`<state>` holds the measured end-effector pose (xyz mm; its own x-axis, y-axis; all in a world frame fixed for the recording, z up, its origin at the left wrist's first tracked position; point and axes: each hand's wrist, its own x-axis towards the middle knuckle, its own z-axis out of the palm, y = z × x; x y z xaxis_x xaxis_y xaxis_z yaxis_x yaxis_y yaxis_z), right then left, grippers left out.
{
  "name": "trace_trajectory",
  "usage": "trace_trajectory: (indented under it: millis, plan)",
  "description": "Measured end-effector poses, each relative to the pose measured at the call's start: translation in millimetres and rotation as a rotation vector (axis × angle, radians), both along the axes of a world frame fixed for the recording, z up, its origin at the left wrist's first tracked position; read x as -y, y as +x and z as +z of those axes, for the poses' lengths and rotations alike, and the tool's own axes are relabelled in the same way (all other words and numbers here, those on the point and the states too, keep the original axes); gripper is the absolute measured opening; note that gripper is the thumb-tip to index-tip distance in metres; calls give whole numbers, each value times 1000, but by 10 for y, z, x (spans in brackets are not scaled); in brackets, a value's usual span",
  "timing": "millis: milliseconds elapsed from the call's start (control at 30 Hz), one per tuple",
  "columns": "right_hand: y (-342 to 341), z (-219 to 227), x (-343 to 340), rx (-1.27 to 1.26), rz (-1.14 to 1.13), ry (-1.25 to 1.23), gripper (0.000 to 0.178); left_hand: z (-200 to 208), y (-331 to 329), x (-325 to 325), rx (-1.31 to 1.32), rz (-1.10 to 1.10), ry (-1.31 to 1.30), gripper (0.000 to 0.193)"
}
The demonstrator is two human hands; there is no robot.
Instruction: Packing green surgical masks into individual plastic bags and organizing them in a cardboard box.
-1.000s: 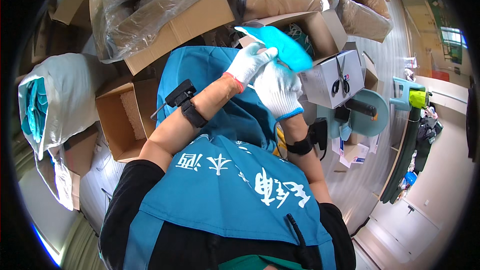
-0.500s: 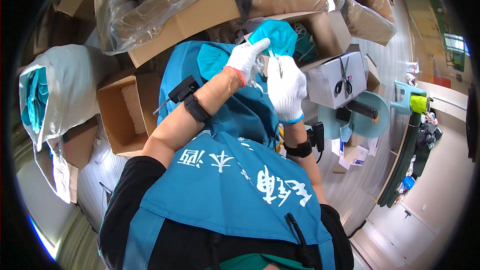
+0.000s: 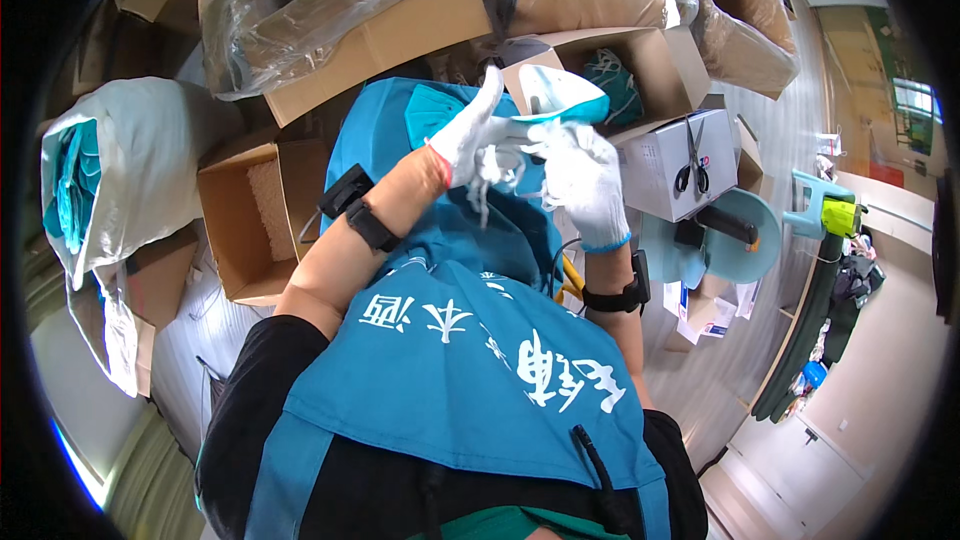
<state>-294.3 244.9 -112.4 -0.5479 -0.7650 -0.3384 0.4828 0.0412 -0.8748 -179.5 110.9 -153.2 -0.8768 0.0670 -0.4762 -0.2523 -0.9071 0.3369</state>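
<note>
A teal face mask [image 3: 570, 105] with a white inside is tilted in front of me, its inner side partly showing. My right hand [image 3: 583, 175], in a white knit glove with a blue cuff, is closed on its lower edge. On the mask's left side is my left hand [image 3: 468, 135], gloved in white with a red cuff. One digit points up while the other fingers close at the mask and its straps. White straps [image 3: 492, 175] dangle between the hands. Another teal mask [image 3: 428, 112] lies on the blue cloth over my lap, behind my left hand.
An open carton [image 3: 665, 70] beyond my hands holds teal masks. Scissors [image 3: 692, 155] lie on a white box [image 3: 655, 175] at the right, near a round pale-blue stool [image 3: 755, 230]. At left stand an open brown carton [image 3: 235, 230] and a white sack [image 3: 150, 140] of teal pieces.
The mask has turned from its teal outside to show its white inside, and sits slightly lower. My left hand's digit has swung upward off the mask; more strap hangs loose.
</note>
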Motion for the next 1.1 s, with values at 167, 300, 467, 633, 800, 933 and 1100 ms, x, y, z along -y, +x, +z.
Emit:
trace_trajectory:
  millis: [167,300,467,633,800,933,1100]
  plan:
    - [-117,-303,-185,-406,531,185,22,116,-108,36,189,161,-13,78]
    - [11,-389,-266,-957,460,74,18,-152,17,70,172,-13,-488,25]
    - [5,-563,-400,-896,558,268,13,-588,-44,-171,339,18,-1179,32]
    - [402,-209,-301,-512,318,27,11,-1033,50,-229,525,24,-1806,30]
    - [357,217,-455,-866,295,-222,12,-1415,352,31,825,64,-1470,30]
    - [38,677,-304,489,-269,-419,23,-1094,491,-39,849,61,-1468,37]
    - [-395,513,15,296,-172,-184,24,-562,670,-18,781,182,-1249,56]
